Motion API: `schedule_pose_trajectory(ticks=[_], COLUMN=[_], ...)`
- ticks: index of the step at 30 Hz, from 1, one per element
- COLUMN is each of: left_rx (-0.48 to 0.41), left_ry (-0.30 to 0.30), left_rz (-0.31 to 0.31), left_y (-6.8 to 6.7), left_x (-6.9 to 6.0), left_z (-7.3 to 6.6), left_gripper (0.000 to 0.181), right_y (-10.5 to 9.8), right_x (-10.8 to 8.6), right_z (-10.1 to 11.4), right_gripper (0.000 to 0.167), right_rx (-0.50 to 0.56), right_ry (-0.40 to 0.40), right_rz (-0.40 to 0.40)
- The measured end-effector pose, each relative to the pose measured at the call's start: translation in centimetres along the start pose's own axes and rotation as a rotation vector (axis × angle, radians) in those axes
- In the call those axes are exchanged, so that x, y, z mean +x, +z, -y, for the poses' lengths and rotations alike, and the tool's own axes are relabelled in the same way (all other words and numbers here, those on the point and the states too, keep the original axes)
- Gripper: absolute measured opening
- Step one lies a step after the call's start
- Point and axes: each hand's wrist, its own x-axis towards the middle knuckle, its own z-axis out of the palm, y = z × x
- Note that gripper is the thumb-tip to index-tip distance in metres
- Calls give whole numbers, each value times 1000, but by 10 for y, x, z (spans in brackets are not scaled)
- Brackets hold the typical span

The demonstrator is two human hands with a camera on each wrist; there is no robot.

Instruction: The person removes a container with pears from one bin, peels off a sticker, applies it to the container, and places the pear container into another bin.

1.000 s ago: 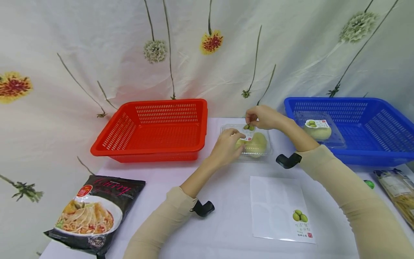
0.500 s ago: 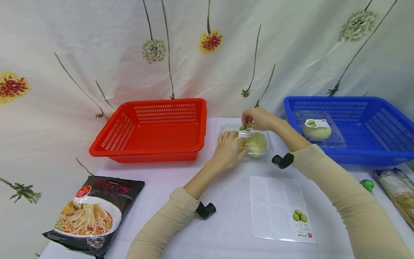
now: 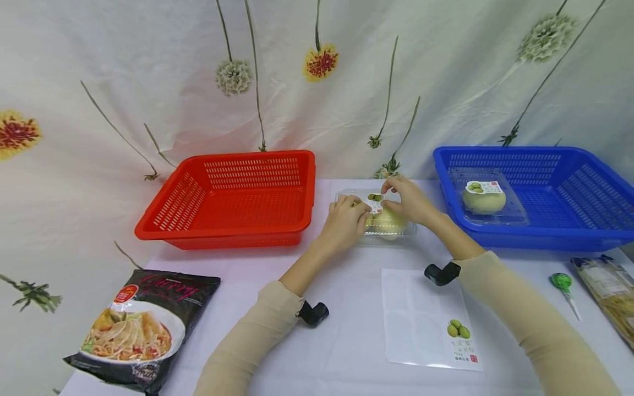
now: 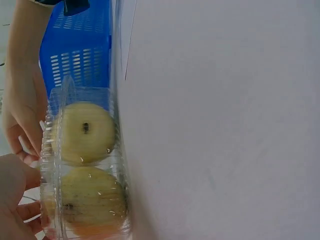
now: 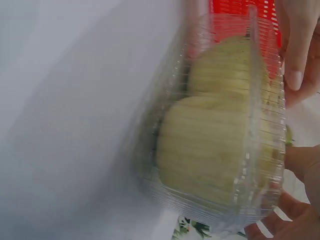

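Note:
A clear plastic clamshell box [image 3: 396, 237] lies on the table between two baskets. Two pale yellow-green round fruits [image 4: 86, 137] show through its wall. On its lid is a white label [image 3: 375, 204] printed with green fruit. My left hand [image 3: 343, 221] rests on the lid's left part, its fingertips touching the label's left edge. At the label's right side is my right hand [image 3: 410, 203], thumb and forefinger spread apart and touching the lid area. In the right wrist view both hands' fingers lie along the lid; the label is mostly hidden there.
A red basket [image 3: 223, 240] stands left, a blue basket [image 3: 550, 237] right, holding a labelled fruit box [image 3: 484, 199]. In front lies a label sheet [image 3: 416, 324]. A black noodle packet [image 3: 143, 330] is at left; a green lollipop [image 3: 562, 281] and a pasta-like bag [image 3: 606, 291] are at right.
My right hand has let go of the label's upper part and shifted to its right side, fingers spreading. The label now lies flatter on the lid. The lollipop has come into full view.

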Motion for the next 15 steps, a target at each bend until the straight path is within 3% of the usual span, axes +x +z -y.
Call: schedule_pose_trajectory(ticks=[4,6,10,15], left_rx=[-31,-52,-63,-90], left_ry=[-37,-63,-112,-147], left_rz=[-33,-26,26,84], left_y=[2,2,3,4], left_x=[10,16,25,31], left_z=[6,10,18,23], left_gripper=[17,17,23,32], right_y=[9,11,14,11], right_x=[-5,-6,-3,3], right_z=[-3,-4,-5,-4], right_gripper=[19,18,16,33], right_rx=[13,7,-2,-26], right_ry=[-1,-18,-32,2], right_rz=[-100,-111,-56,51])
